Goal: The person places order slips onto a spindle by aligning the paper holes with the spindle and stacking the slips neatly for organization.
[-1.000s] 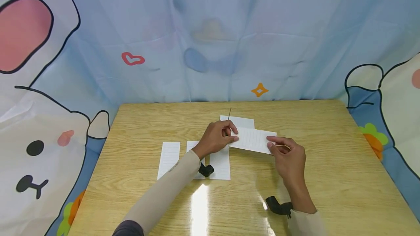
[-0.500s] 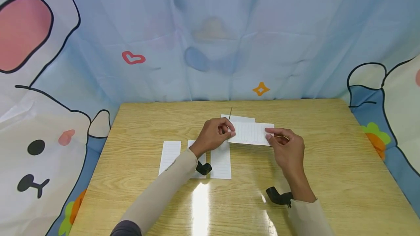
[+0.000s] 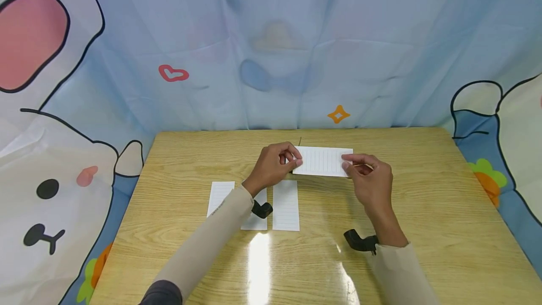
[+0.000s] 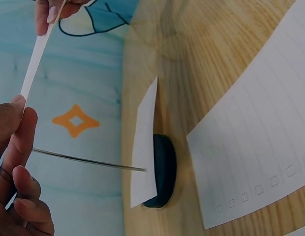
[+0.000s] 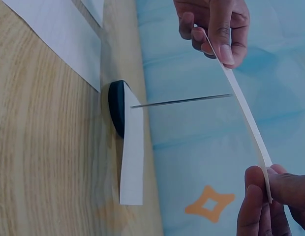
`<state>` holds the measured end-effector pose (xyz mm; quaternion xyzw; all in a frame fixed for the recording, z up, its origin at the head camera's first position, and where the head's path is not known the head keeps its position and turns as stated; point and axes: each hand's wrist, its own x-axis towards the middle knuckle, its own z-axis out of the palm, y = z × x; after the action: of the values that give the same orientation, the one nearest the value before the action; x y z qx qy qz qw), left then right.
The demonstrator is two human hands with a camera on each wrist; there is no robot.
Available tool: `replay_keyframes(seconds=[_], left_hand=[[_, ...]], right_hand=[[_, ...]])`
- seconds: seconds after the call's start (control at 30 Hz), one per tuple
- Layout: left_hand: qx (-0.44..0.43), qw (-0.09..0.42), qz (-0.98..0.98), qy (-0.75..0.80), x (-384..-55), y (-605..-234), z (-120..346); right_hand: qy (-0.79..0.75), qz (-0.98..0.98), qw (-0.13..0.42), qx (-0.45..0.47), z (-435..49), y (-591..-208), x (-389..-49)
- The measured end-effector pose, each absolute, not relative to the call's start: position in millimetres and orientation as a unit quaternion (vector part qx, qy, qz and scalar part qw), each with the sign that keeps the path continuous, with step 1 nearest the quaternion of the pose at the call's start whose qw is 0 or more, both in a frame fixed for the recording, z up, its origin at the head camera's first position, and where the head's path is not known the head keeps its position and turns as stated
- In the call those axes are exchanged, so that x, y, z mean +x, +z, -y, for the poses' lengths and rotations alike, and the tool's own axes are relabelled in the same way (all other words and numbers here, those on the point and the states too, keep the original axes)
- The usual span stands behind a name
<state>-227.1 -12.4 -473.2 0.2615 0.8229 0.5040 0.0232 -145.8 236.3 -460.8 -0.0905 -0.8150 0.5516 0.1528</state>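
Note:
A lined white paper slip (image 3: 322, 161) is stretched between both hands above the table. My left hand (image 3: 275, 164) pinches its left end between thumb and fingers, and my right hand (image 3: 374, 180) pinches the right end. Beneath it stands a bill spike with a dark round base (image 4: 166, 172) and a thin metal rod (image 5: 182, 101). Another white slip (image 5: 133, 147) is pierced by the rod and lies down against the base. In the right wrist view the rod's tip reaches the underside of the held slip. From the head view, the held slip hides most of the spike.
On the wooden table (image 3: 423, 211), three lined slips lie in a row at centre left: a left one (image 3: 220, 196), a middle one (image 3: 254, 222) partly under my left forearm, and a right one (image 3: 285, 206). A printed blue curtain (image 3: 190, 102) hangs behind the table.
Both hands have carried the held slip away from me, toward the table's far edge, and it has levelled out. In the head view it now covers the pierced slip.

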Motion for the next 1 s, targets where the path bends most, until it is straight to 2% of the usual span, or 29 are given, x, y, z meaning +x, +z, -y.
replay_keyframes(seconds=[0.3,1.0], left_hand=[[0.262,0.0,-0.827,0.498,-237,-462,14],[0.233,-0.005,-0.83,0.506,-258,-449,15]], right_hand=[[0.563,0.809,0.147,-0.086,-236,-451,-159],[0.568,0.805,0.139,-0.106,-231,-438,-189]])
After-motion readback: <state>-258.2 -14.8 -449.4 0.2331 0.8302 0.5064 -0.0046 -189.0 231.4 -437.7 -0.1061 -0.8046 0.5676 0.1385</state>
